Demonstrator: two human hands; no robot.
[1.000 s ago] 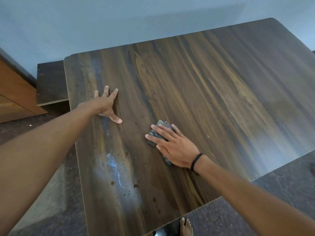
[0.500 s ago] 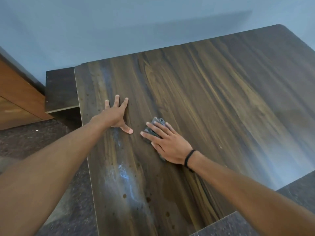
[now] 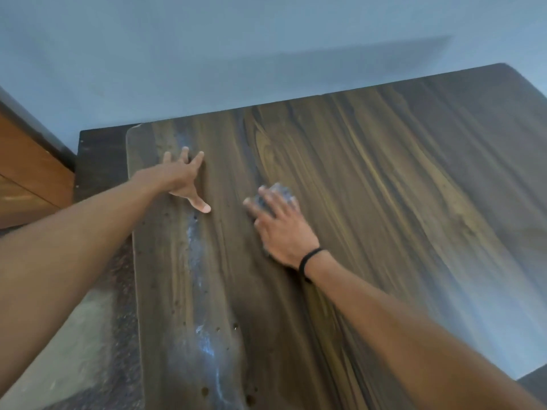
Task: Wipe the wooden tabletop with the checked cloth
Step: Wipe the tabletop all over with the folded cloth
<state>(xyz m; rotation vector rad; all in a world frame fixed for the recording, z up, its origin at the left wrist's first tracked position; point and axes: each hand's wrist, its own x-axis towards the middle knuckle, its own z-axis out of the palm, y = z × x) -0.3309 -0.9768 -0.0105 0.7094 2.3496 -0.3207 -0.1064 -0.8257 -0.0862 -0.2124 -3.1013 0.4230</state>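
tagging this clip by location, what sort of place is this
Likely a room in a home, though that is not certain: a wooden tabletop stands against a plain pale blue wall, with a speckled floor beside it and a wooden cabinet at the left.

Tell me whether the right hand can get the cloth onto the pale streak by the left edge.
Probably yes: the right hand presses the cloth beside the pale streak, bare tabletop between; only the left hand covers part of it.
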